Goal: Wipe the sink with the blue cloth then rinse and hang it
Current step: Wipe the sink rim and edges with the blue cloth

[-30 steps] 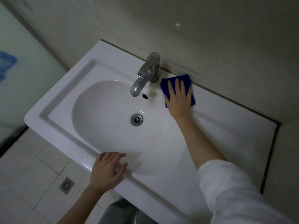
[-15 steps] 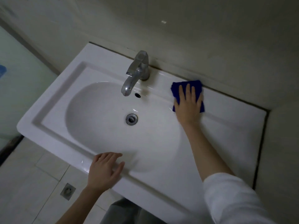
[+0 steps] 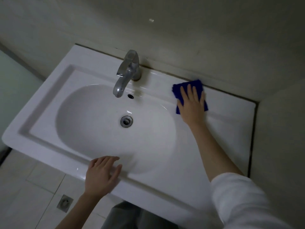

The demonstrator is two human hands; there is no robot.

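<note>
A white ceramic sink (image 3: 227, 129) with an oval basin fills the view. The blue cloth (image 3: 197, 83) lies flat on the sink's back ledge, right of the tap and close to the wall. My right hand (image 3: 191, 104) presses on it with straight fingers and covers most of it. My left hand (image 3: 102, 174) rests with relaxed fingers on the sink's front rim, holding nothing.
A chrome tap (image 3: 127, 71) stands at the back middle, its spout over the basin. An overflow hole (image 3: 130, 96) and a metal drain (image 3: 126, 121) sit below it. Walls close in behind and on the right. A floor drain (image 3: 64, 203) is in the tiles below left.
My right hand has slid the blue cloth to the right along the back ledge, away from the tap. My left hand has stayed on the front rim.
</note>
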